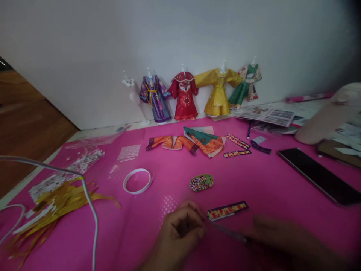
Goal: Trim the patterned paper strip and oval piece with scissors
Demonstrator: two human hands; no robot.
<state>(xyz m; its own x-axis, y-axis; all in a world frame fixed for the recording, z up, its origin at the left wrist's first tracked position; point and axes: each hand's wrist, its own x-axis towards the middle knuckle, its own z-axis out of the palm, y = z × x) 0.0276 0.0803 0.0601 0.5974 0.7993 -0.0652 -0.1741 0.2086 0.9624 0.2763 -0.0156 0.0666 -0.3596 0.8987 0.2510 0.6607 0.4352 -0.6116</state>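
Observation:
My left hand [180, 229] rests curled on the pink mat [270, 188] near the front edge, fingers closed, beside a patterned paper strip [228, 210]. My right hand [284, 237] is blurred at the lower right and holds a thin metal tool [228, 231], like tweezers, whose tip points at the strip's left end. A small oval patterned piece [201, 182] lies just beyond the strip.
Paper robe pieces [191, 143], a white tape ring [137, 180], gold and white paper scraps [53, 195] and a white cable [90, 210] lie on the mat. Several dressed paper dolls [184, 96] stand against the wall. A dark phone [318, 175] lies right; a blurred pale object [329, 116] is beyond it.

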